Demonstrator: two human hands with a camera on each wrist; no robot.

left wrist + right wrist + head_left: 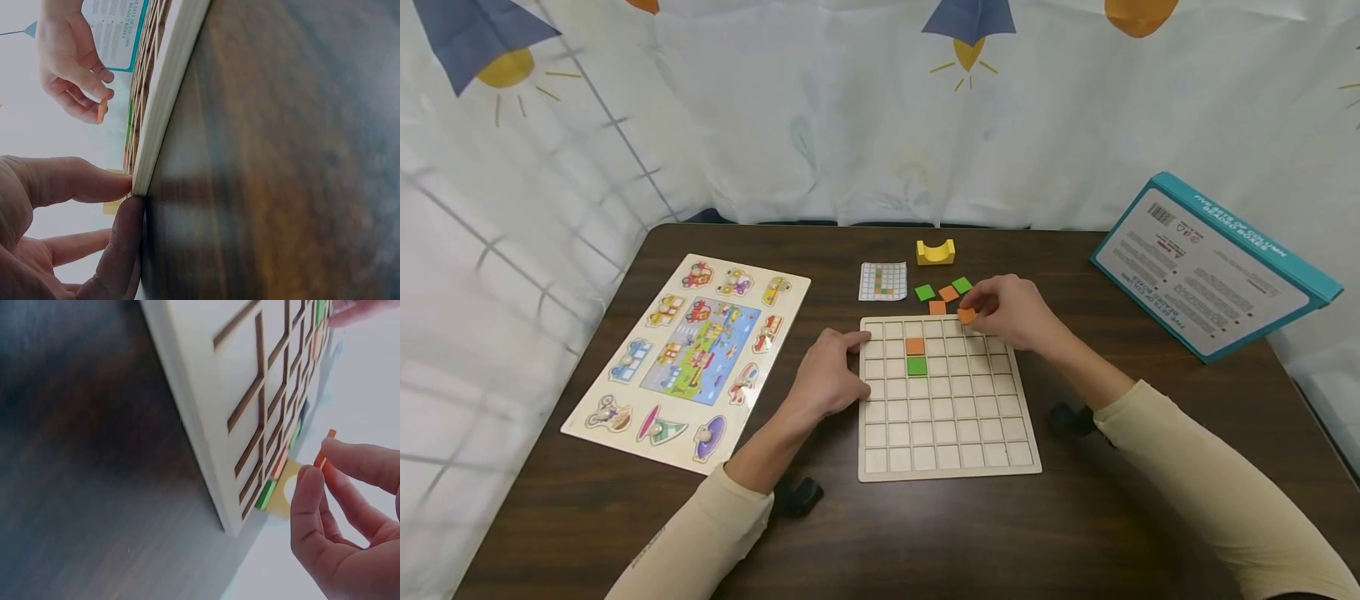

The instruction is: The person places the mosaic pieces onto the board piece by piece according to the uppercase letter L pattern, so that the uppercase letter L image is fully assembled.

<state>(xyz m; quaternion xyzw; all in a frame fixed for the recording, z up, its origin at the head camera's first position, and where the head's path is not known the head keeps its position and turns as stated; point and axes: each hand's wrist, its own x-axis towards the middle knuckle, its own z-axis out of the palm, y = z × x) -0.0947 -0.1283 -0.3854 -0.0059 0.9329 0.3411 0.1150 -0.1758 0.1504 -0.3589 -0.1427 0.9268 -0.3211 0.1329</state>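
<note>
A square wooden grid board [951, 481] lies flat, with an orange tile [915, 346] and a green tile [917, 366] in adjoining cells. Thumb and index finger of my left hand [825, 371] are spread along its left edge, their tips touching the edge. Over the board's far right part, my right hand [1011, 312] pinches a small orange square tile [323, 454] between thumb and fingertips. Loose behind the board are two green tiles [924, 292] and two orange tiles [937, 307]. A printed grid card [882, 282] with coloured squares lies just beyond the board.
A yellow block [936, 257] with a curved hollow stands near the table's far edge. On the left lies a picture puzzle board [625, 371] with vehicles and toys. A teal-edged box [1210, 267] leans at the right. A white curtain [850, 125] hangs behind the table.
</note>
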